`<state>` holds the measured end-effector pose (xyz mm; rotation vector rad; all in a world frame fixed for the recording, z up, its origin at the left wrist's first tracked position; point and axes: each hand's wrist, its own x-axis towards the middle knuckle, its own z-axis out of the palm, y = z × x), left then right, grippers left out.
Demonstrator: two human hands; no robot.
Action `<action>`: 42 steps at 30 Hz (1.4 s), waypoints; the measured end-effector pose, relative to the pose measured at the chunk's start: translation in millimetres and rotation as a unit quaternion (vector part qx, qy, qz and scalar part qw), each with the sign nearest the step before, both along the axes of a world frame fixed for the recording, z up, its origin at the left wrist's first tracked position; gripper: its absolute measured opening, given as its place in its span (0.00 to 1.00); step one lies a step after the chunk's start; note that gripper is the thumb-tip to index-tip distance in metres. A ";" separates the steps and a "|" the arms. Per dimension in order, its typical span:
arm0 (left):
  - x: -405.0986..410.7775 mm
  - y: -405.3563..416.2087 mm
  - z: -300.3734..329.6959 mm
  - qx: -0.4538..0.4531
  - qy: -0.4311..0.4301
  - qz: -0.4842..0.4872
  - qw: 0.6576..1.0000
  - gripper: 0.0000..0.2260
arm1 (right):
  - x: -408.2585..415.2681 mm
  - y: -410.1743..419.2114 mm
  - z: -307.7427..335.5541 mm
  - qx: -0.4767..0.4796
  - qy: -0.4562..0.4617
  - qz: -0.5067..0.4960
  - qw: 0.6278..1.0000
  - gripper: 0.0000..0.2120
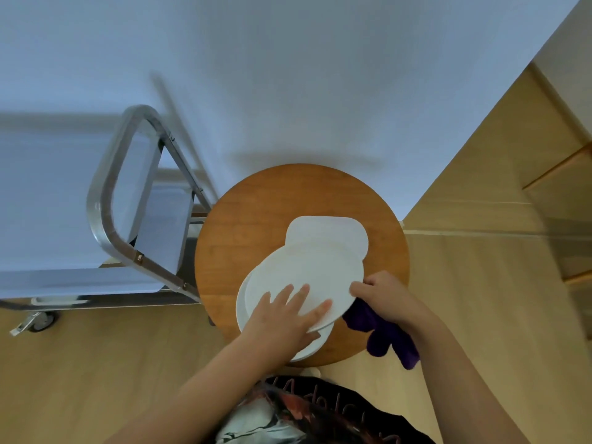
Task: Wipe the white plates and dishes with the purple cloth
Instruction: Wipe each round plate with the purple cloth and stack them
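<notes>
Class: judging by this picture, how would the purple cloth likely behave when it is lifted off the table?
The purple cloth would probably flop: it hangs bunched and drooping over the table edge below the right hand. It looks soft and light, unlikely to break or roll.

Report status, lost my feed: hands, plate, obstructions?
Left hand flat on top plate. Right hand pinching its rim, holding purple cloth. Nothing blocking.

Hands [320,309] on seemingly tilted plate [304,270]
</notes>
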<state>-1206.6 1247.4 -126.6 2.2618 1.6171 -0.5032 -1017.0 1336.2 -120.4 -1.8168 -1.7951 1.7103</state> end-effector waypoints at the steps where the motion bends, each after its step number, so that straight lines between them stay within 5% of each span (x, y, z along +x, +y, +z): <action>1: -0.2 -5.0 -5.8 0.004 0.000 -0.024 1.000 0.27 | 0.4 -3.6 -10.5 -0.009 -0.007 0.013 1.000 0.15; 5: -4.4 -16.1 -30.2 0.030 0.036 -0.087 0.995 0.30 | -5.4 -20.8 -48.4 -0.013 -0.035 0.059 0.998 0.12; 9: -22.6 -21.4 -76.5 -0.065 0.014 -0.083 0.994 0.27 | -13.2 -32.1 -72.7 0.001 -0.063 0.076 0.995 0.17; 21: -43.5 -27.1 -125.5 -0.121 0.012 -0.083 0.989 0.30 | -18.7 -45.1 -106.5 -0.087 -0.196 0.159 0.964 0.18; 25: -48.7 -24.4 -131.2 -0.136 -0.007 -0.069 0.988 0.32 | -7.6 -42.8 -111.5 -0.107 -0.187 0.106 0.971 0.25; 29: -48.4 -27.8 -132.3 -0.106 -0.085 0.034 0.990 0.37 | -3.7 -33.5 -116.0 -0.092 -0.179 0.065 0.977 0.27; 31: -52.9 -28.2 -131.1 0.006 -0.168 0.148 0.974 0.35 | -3.9 -25.6 -120.8 -0.086 -0.161 0.026 0.983 0.26; 35: -67.3 -23.5 -138.3 0.142 -0.237 0.424 0.862 0.36 | -2.8 -11.7 -129.9 -0.091 -0.122 0.003 0.988 0.23; 37: -75.3 -17.8 -145.0 0.058 -0.358 0.585 0.726 0.36 | -2.4 -7.0 -136.1 -0.114 -0.095 0.003 0.989 0.33; 39: -77.9 -14.2 -149.0 -0.058 -0.496 0.678 0.539 0.27 | -2.7 -4.1 -142.0 -0.135 -0.068 0.009 0.988 0.40; 40: -77.5 -13.9 -150.4 -0.101 -0.532 0.690 0.481 0.22 | -3.2 -2.2 -145.0 -0.150 -0.050 0.011 0.987 0.42; 42: -74.3 -15.1 -153.1 -0.127 -0.579 0.677 0.436 0.13 | -3.3 0.9 -151.6 -0.191 -0.007 0.018 0.981 0.43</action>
